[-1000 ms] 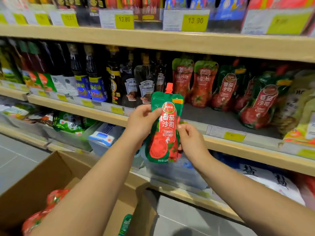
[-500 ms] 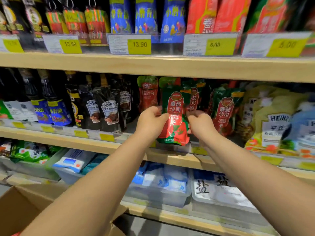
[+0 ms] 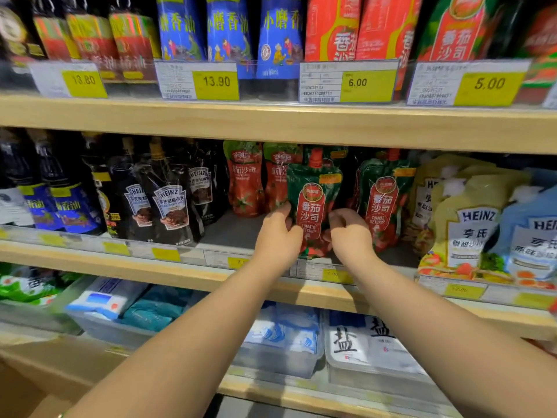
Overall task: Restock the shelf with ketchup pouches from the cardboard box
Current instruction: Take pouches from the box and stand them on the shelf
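Observation:
A green and red ketchup pouch point(image 3: 313, 203) with a red cap stands upright on the middle shelf point(image 3: 229, 233), near its front edge. My left hand point(image 3: 278, 233) grips its lower left side and my right hand point(image 3: 349, 233) its lower right side. More ketchup pouches stand around it: two behind on the left point(image 3: 245, 179) and one to the right point(image 3: 382, 200). The cardboard box is out of view.
Dark Heinz sauce pouches point(image 3: 168, 203) fill the shelf to the left, pale Heinz pouches point(image 3: 470, 227) to the right. The upper shelf board point(image 3: 271, 122) hangs close above the pouch caps. Trays of salt bags point(image 3: 355, 345) sit on the shelf below.
Both hands have carried the pouch up and forward from in front of the shelf edge onto the middle shelf. The view has risen, and the cardboard box has dropped out of sight.

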A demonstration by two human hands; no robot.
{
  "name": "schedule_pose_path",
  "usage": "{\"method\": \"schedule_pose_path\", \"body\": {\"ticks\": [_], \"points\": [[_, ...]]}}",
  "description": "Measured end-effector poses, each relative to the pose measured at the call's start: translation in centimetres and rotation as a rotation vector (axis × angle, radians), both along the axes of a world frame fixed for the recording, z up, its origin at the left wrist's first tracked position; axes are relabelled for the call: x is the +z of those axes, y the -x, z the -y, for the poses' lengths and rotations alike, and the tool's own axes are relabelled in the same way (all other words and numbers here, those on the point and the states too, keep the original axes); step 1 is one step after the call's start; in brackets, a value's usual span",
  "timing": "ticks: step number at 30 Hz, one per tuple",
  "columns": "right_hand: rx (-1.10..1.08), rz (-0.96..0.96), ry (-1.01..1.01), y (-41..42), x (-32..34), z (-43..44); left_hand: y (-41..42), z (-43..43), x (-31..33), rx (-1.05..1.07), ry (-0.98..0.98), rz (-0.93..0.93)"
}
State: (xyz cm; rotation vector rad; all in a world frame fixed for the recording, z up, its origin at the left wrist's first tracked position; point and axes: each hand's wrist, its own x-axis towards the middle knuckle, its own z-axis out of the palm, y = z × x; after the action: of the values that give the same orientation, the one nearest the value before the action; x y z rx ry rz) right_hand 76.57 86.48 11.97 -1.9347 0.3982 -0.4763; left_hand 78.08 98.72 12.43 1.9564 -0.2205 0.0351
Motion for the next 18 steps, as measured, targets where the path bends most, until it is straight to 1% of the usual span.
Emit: {"method": "schedule_pose_path", "body": {"ticks": [2, 6, 10, 15, 18], "points": [[0.005, 0.01, -0.025, 0.3, -0.1, 0.0, 0.1, -0.2, -0.4, 0.008, -0.016, 0.009], [-0.013, 0.087, -0.003, 1.4, -0.6, -0.1, 0.6, -0.4, -1.0, -0.01, -0.097, 0.039], [0.069, 0.042, 0.055, 1.4, -1.0, -0.4, 0.5, -0.1, -1.2, 0.003, -0.179, 0.069], [0.086, 0.024, -0.119, 0.3, -1.5, 0.4, -0.5, 1.2, -0.7, -0.026, -0.132, 0.014], [0.079, 0.001, -0.208, -0.9, -1.2, 1.0, -1.2, 2.1, -0.6, -0.053, -0.112, 0.02]]}}
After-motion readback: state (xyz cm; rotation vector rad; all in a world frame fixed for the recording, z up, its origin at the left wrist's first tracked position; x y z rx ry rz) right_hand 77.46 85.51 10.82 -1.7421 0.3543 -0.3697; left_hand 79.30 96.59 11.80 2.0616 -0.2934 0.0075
